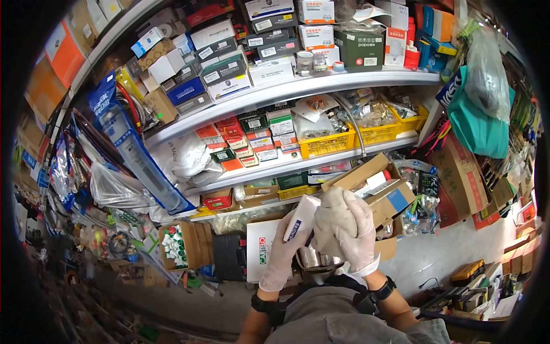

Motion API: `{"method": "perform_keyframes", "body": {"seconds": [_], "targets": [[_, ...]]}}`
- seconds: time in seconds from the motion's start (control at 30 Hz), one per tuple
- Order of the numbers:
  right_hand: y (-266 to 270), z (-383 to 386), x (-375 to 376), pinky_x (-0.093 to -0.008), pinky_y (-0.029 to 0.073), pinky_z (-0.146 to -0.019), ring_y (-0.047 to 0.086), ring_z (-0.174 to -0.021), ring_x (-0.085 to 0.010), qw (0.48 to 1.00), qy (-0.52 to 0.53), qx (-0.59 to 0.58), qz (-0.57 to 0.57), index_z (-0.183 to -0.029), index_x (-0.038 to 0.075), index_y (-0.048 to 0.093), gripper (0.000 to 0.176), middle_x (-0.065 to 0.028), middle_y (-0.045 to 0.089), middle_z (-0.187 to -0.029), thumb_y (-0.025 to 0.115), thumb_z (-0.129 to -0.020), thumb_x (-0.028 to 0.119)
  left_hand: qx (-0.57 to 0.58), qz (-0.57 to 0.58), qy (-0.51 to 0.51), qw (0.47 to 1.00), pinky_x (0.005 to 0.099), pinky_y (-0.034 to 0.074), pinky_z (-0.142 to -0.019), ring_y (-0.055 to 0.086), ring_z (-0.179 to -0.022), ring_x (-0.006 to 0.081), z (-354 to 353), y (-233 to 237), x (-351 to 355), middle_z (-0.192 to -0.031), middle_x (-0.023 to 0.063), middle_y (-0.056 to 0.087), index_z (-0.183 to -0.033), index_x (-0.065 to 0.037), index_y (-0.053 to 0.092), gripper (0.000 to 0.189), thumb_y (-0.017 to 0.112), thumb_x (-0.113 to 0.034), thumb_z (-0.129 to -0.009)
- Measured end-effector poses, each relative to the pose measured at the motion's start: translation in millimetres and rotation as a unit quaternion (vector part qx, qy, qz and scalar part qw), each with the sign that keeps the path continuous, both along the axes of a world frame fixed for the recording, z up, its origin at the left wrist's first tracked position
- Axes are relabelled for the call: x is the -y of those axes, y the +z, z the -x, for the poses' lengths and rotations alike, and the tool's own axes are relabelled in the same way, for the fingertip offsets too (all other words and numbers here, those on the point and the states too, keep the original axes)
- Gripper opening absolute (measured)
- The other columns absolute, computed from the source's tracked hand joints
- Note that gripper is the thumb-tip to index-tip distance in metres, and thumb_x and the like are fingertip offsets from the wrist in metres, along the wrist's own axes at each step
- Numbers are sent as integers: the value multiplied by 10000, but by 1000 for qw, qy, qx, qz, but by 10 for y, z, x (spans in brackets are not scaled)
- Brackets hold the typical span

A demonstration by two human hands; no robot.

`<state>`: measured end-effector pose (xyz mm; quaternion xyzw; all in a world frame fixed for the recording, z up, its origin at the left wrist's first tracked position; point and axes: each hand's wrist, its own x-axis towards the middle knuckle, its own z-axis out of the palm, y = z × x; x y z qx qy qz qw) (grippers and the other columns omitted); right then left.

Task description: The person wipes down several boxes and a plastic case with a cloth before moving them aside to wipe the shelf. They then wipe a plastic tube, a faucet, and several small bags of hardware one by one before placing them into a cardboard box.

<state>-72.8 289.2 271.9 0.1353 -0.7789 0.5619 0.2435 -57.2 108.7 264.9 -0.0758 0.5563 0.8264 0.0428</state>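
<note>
My left hand [282, 255], in a thin whitish glove, is closed around a small white box [302, 218] with dark blue lettering, held tilted in front of my body. Close beside it, my right hand [356, 241], gloved the same way, grips a crumpled greyish-white cloth [334, 221]. Cloth and box are side by side, and the cloth's left edge lies near the box's right edge. Below both hands, a shiny metallic container [319, 260] shows partly, its upper part covered by the cloth.
Shelves [298, 87] packed with small boxes and yellow baskets [327, 143] stand ahead. An open cardboard box [392, 200] is just right of my hands. A white carton [261, 243] and a black case [229, 256] stand left. A teal bag [478, 123] hangs at right.
</note>
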Motion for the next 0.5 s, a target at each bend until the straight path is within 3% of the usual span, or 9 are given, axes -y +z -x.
{"method": "perform_keyframes", "body": {"seconds": [0.17, 0.23, 0.27, 0.33, 0.5], "targets": [[156, -37, -78, -368, 453, -1007, 543, -1196, -339, 987, 38, 5, -158, -1306, 101, 579, 656, -151, 557, -1284, 708, -666, 35, -15, 68, 28, 997, 246, 476, -901, 571, -1051, 118, -4, -99, 13, -1178, 66, 582, -1392, -25, 436, 568, 684, -142, -894], [227, -81, -42, -404, 496, -926, 577, -1130, -361, 973, 74, 11, -219, -1288, 99, 587, 603, -127, 596, -1264, 686, -696, 44, -24, 68, 39, 997, 255, 477, -909, 578, -1046, 122, -5, -196, 71, -1180, 67, 587, -1376, -31, 451, 525, 666, -148, -911], [339, -75, -16, -402, 519, -866, 604, -1074, -356, 975, 90, -28, -203, -1264, 107, 606, 575, -127, 611, -1242, 699, -698, 68, -19, 47, 53, 997, 261, 477, -913, 582, -1039, 122, -5, -213, 89, -1178, 64, 591, -1366, -33, 458, 497, 649, -156, -924], [361, -24, -49, -398, 521, -862, 607, -1069, -352, 975, 90, -29, -200, -1263, 110, 605, 567, -131, 616, -1233, 702, -706, 77, -17, 38, 89, 995, 265, 487, -877, 589, -1000, 109, 3, -237, 88, -1127, 47, 610, -1313, -40, 497, 379, 587, -161, -965], [290, 42, 5, -399, 528, -825, 612, -1039, -345, 976, 37, -44, -212, -1279, 119, 587, 551, -121, 617, -1221, 702, -741, 115, 13, 56, 144, 988, 248, 493, -860, 581, -979, 110, 33, -339, 83, -1116, 65, 606, -1333, -13, 460, 440, 636, -129, -947]]}}
